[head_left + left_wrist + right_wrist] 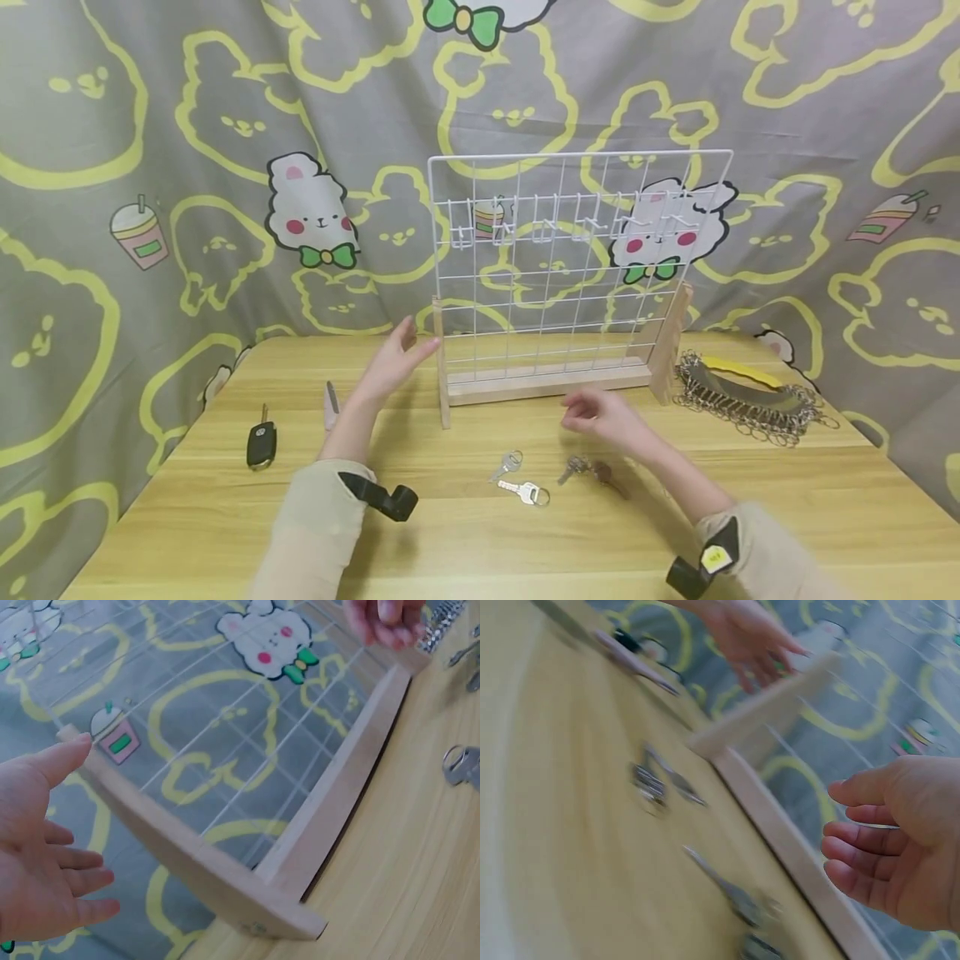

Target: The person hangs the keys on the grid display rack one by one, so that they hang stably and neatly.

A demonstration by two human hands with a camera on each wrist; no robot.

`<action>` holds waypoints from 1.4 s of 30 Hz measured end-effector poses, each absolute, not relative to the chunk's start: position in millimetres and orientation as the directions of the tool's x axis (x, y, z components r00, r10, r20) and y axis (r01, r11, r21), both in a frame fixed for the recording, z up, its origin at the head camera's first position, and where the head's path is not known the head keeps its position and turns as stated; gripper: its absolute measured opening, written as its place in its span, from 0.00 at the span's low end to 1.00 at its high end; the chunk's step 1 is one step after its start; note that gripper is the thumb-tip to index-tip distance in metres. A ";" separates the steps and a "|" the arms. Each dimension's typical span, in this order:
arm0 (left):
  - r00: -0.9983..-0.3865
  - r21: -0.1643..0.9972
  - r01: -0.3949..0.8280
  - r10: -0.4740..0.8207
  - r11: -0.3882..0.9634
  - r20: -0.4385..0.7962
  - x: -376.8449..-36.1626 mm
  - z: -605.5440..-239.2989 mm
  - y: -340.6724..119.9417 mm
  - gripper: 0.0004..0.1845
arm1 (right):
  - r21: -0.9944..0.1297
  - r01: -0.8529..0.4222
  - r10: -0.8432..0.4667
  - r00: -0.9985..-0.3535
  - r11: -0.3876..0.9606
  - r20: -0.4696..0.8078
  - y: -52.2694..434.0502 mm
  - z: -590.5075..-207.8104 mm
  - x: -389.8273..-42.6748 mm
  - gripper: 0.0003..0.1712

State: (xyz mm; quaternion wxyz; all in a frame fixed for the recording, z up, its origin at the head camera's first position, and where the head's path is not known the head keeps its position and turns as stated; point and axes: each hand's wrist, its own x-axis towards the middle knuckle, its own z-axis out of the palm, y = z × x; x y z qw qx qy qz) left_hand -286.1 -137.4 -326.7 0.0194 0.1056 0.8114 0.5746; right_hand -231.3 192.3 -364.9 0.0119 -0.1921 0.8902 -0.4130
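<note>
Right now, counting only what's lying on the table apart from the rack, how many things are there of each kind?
Car key fob: 1
Small pink tool: 1
Loose silver keys on rings: 2
Dark key bunch: 1
Pile of metal key rings: 1
Total: 6

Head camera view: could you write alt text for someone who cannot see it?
A person's open left hand reaches toward the left post of a white wire grid rack on a wooden table, while the right hand hovers over loose keys. A black car key lies far left, and a pile of key rings sits right.
</note>
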 end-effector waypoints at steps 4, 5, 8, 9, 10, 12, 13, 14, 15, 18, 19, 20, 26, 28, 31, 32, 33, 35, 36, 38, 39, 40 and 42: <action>-0.972 0.940 0.168 0.209 0.297 0.108 -280.3 -319.7 -125.6 0.44 | -0.771 -0.316 -0.387 -0.917 0.553 0.098 167.4 -379.5 -228.9 0.20; -0.971 0.939 0.176 0.208 0.297 0.116 -280.9 -319.7 -123.6 0.43 | -0.779 -0.308 -0.392 -0.916 0.546 0.088 162.4 -383.1 -228.9 0.19; -0.970 0.935 0.203 0.192 0.290 0.151 -288.1 -325.3 -120.1 0.42 | -0.787 -0.304 -0.405 -0.911 0.537 0.076 150.8 -392.1 -229.8 0.18; -0.969 0.934 0.212 0.185 0.286 0.163 -291.9 -328.4 -119.9 0.41 | -0.782 -0.308 -0.406 -0.910 0.541 0.077 147.6 -394.2 -230.0 0.17; -0.969 0.935 0.217 0.181 0.280 0.171 -292.3 -327.9 -118.9 0.41 | -0.779 -0.307 -0.408 -0.910 0.547 0.073 144.9 -396.0 -230.3 0.16; -0.970 0.936 0.220 0.166 0.276 0.179 -292.6 -326.4 -117.0 0.40 | -0.767 -0.303 -0.405 -0.912 0.565 0.062 140.5 -398.8 -230.6 0.13; -0.970 0.936 0.221 0.159 0.272 0.183 -292.9 -326.0 -116.2 0.39 | -0.765 -0.298 -0.404 -0.913 0.571 0.054 138.7 -400.3 -230.6 0.11; -0.970 0.937 0.223 0.153 0.268 0.187 -293.0 -325.5 -115.5 0.38 | -0.762 -0.292 -0.399 -0.916 0.578 0.048 137.2 -401.7 -230.6 0.10; -0.971 0.938 0.224 0.147 0.263 0.191 -293.0 -325.1 -114.7 0.38 | -0.761 -0.286 -0.396 -0.917 0.582 0.042 136.0 -403.3 -230.8 0.08; -0.972 0.942 0.227 0.120 0.247 0.203 -293.8 -325.1 -113.3 0.34 | -0.765 -0.265 -0.388 -0.922 0.587 0.022 133.3 -407.4 -231.3 0.05; -0.973 0.944 0.227 0.109 0.240 0.206 -294.1 -325.2 -112.9 0.33 | -0.762 -0.268 -0.387 -0.922 0.589 0.025 132.4 -408.3 -231.6 0.04; -0.973 0.946 0.225 0.098 0.233 0.207 -294.1 -325.1 -112.6 0.32 | -0.758 -0.268 -0.384 -0.923 0.595 0.025 131.7 -409.1 -231.7 0.04; -0.979 0.954 0.205 0.054 0.219 0.198 -294.7 -325.0 -111.7 0.29 | -0.675 -0.338 -0.390 -0.917 0.656 0.080 126.1 -409.7 -232.6 0.04; -0.980 0.955 0.201 0.050 0.220 0.195 -294.7 -324.6 -111.6 0.29 | -0.644 -0.358 -0.395 -0.914 0.676 0.094 124.4 -408.9 -232.3 0.04; -0.980 0.956 0.197 0.045 0.219 0.192 -294.7 -323.9 -111.1 0.29 | -0.599 -0.390 -0.410 -0.905 0.700 0.110 122.8 -407.6 -231.4 0.06; -0.981 0.956 0.195 0.043 0.218 0.190 -294.8 -323.6 -110.9 0.29 | -0.579 -0.403 -0.418 -0.901 0.709 0.115 122.4 -407.6 -231.2 0.07; -0.981 0.957 0.193 0.042 0.218 0.188 -294.7 -323.4 -110.7 0.29 | -0.560 -0.418 -0.428 -0.896 0.715 0.121 122.1 -407.6 -231.0 0.07; -0.982 0.957 0.190 0.041 0.218 0.186 -294.7 -322.9 -110.6 0.29 | -0.519 -0.449 -0.450 -0.883 0.727 0.133 121.9 -408.3 -230.7 0.08; -0.982 0.957 0.189 0.041 0.219 0.184 -294.6 -322.7 -110.6 0.29 | -0.501 -0.460 -0.459 -0.878 0.733 0.136 121.7 -408.7 -230.7 0.08; -0.983 0.958 0.185 0.041 0.219 0.180 -294.3 -322.3 -110.8 0.28 | -0.471 -0.484 -0.477 -0.867 0.738 0.144 122.1 -408.7 -230.3 0.08; -0.983 0.958 0.185 0.041 0.219 0.180 -294.3 -322.1 -110.8 0.28 | -0.462 -0.493 -0.484 -0.863 0.737 0.147 122.3 -408.8 -230.2 0.08; -0.983 0.958 0.184 0.041 0.218 0.180 -294.3 -322.0 -110.9 0.28 | -0.452 -0.501 -0.491 -0.858 0.738 0.148 122.7 -408.9 -230.1 0.07; -0.983 0.958 0.183 0.042 0.219 0.178 -294.5 -321.8 -110.9 0.28 | -0.452 -0.506 -0.498 -0.855 0.734 0.147 124.1 -408.4 -229.9 0.07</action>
